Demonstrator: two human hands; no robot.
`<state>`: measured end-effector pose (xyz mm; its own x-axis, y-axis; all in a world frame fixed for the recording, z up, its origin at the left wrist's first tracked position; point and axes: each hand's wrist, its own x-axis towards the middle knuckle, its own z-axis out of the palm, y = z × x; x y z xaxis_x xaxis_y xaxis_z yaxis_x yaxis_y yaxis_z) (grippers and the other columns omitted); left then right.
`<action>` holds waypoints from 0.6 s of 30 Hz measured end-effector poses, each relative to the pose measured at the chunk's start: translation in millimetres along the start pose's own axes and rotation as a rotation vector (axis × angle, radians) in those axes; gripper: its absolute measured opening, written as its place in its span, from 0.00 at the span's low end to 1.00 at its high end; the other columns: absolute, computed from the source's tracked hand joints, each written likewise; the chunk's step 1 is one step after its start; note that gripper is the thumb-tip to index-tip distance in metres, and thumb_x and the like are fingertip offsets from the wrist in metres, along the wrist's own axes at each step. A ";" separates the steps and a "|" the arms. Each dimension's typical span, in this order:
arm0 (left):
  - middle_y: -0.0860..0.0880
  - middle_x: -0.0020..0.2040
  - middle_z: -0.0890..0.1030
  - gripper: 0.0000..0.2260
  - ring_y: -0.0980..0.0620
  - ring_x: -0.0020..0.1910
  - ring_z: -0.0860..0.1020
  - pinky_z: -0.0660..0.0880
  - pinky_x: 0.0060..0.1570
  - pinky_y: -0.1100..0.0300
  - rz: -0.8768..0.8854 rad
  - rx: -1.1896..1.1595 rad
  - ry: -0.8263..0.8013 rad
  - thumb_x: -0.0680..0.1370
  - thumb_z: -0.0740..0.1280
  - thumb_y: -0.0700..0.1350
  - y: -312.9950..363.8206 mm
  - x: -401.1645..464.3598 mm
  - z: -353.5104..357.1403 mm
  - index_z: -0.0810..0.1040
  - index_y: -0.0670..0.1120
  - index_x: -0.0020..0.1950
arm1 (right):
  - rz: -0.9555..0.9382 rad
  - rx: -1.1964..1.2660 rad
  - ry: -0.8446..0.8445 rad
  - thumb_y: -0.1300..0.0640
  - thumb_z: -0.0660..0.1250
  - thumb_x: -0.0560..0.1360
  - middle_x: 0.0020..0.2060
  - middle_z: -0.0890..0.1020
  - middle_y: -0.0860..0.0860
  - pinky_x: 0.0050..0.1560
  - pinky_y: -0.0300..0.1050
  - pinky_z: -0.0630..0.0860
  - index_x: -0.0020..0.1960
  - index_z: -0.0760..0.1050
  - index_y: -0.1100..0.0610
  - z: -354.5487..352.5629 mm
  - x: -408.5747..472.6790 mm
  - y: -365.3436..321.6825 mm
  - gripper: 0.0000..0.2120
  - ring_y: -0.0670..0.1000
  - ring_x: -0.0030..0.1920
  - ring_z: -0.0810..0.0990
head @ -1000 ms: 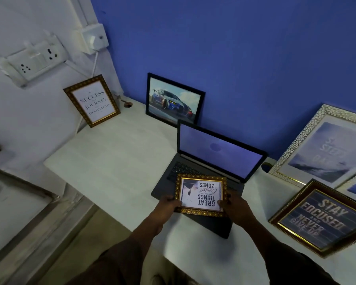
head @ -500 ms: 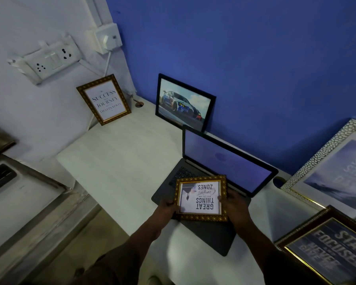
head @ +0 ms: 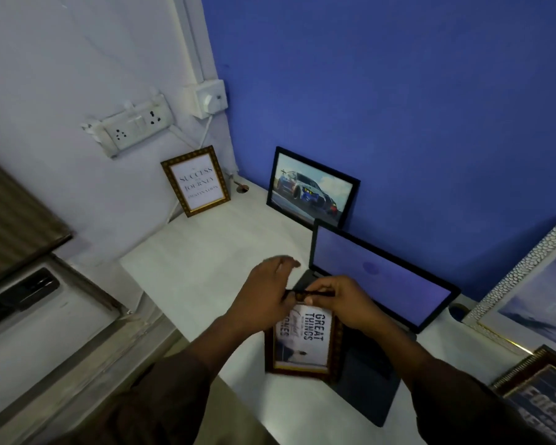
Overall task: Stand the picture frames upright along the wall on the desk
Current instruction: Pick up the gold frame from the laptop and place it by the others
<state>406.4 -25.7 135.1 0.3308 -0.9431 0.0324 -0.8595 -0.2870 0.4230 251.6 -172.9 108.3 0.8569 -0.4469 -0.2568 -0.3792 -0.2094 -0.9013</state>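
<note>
Right hand pinched on the top edge of the small dark-brown ornate picture frame with the "Great Things" print; left hand beside it at the same edge, fingers loosely spread, grip not clear enough to tell. Frame held low over the near corner of the open dark laptop, above the pale white surface. Print turned sideways to the camera, lettering running down the frame; long axis running from the hands toward the body, top edge under the hands, bottom edge nearest the viewer.

Already leaning against the walls: small gold-bordered "Success" frame on the white side, black-framed car picture on the blue side. Large white pebbled frame and dark "Focused" frame at the right.

Best way on, probably: turn the lettering right way up, carry clear of the laptop screen, set the bottom edge down near a free stretch of wall, tilt back gently until steady.
</note>
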 end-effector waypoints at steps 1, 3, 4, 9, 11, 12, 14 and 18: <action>0.48 0.67 0.78 0.21 0.48 0.64 0.76 0.74 0.64 0.52 0.053 0.045 -0.071 0.78 0.64 0.52 -5.6 -2.0 -7.7 0.73 0.49 0.70 | -0.024 -0.020 -0.022 0.55 0.76 0.74 0.45 0.89 0.48 0.53 0.52 0.84 0.51 0.87 0.51 5.5 3.7 -10.5 0.06 0.49 0.47 0.88; 0.47 0.55 0.83 0.14 0.46 0.53 0.81 0.78 0.50 0.51 0.041 0.021 -0.244 0.81 0.60 0.54 -24.4 -10.5 -24.6 0.76 0.48 0.60 | -0.053 -0.042 -0.068 0.55 0.78 0.72 0.45 0.89 0.49 0.54 0.54 0.84 0.49 0.87 0.52 19.7 15.0 -34.1 0.06 0.51 0.47 0.88; 0.46 0.50 0.83 0.13 0.46 0.48 0.82 0.77 0.45 0.51 0.009 -0.032 -0.298 0.83 0.59 0.54 -33.5 -14.2 -32.1 0.77 0.47 0.56 | -0.061 -0.056 -0.086 0.54 0.78 0.72 0.44 0.89 0.50 0.53 0.55 0.84 0.48 0.87 0.53 24.5 20.9 -44.3 0.06 0.51 0.46 0.88; 0.47 0.45 0.83 0.13 0.52 0.41 0.79 0.74 0.41 0.55 -0.043 -0.269 -0.203 0.84 0.60 0.53 -92.6 -37.3 -67.6 0.78 0.46 0.51 | -0.090 -0.022 -0.021 0.55 0.77 0.73 0.43 0.89 0.52 0.52 0.54 0.84 0.48 0.85 0.51 61.1 53.6 -97.0 0.04 0.52 0.46 0.88; 0.50 0.42 0.82 0.12 0.56 0.38 0.77 0.72 0.38 0.59 -0.119 -0.380 -0.126 0.84 0.60 0.53 -117.1 -45.8 -79.4 0.77 0.48 0.47 | -0.097 0.037 0.122 0.53 0.75 0.75 0.45 0.88 0.50 0.51 0.50 0.83 0.51 0.84 0.47 71.9 68.7 -113.9 0.05 0.49 0.47 0.87; 0.53 0.40 0.80 0.12 0.58 0.37 0.76 0.70 0.37 0.61 -0.167 -0.438 -0.083 0.84 0.60 0.53 -128.6 -49.2 -85.7 0.75 0.50 0.45 | -0.092 0.057 0.211 0.51 0.74 0.76 0.47 0.87 0.49 0.52 0.47 0.82 0.53 0.83 0.46 74.9 76.0 -121.5 0.06 0.48 0.49 0.86; 0.54 0.38 0.79 0.11 0.60 0.36 0.76 0.70 0.36 0.64 -0.252 -0.549 0.017 0.84 0.60 0.53 -155.2 -56.1 -98.8 0.74 0.53 0.44 | -0.051 0.063 0.405 0.50 0.71 0.78 0.51 0.85 0.47 0.50 0.41 0.77 0.58 0.81 0.48 80.0 88.7 -132.7 0.10 0.47 0.53 0.83; 0.51 0.40 0.83 0.13 0.55 0.37 0.79 0.72 0.38 0.62 -0.388 -0.765 0.198 0.85 0.61 0.52 -205.8 -66.0 -119.9 0.77 0.48 0.45 | 0.106 0.232 0.563 0.45 0.66 0.80 0.59 0.83 0.54 0.53 0.47 0.75 0.54 0.78 0.47 94.5 111.2 -132.3 0.08 0.51 0.53 0.82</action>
<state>608.2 115.7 154.5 0.6675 -0.7359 -0.1131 -0.1994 -0.3230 0.9252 430.0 -112.8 166.1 0.4789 -0.8587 -0.1822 -0.3123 0.0273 -0.9496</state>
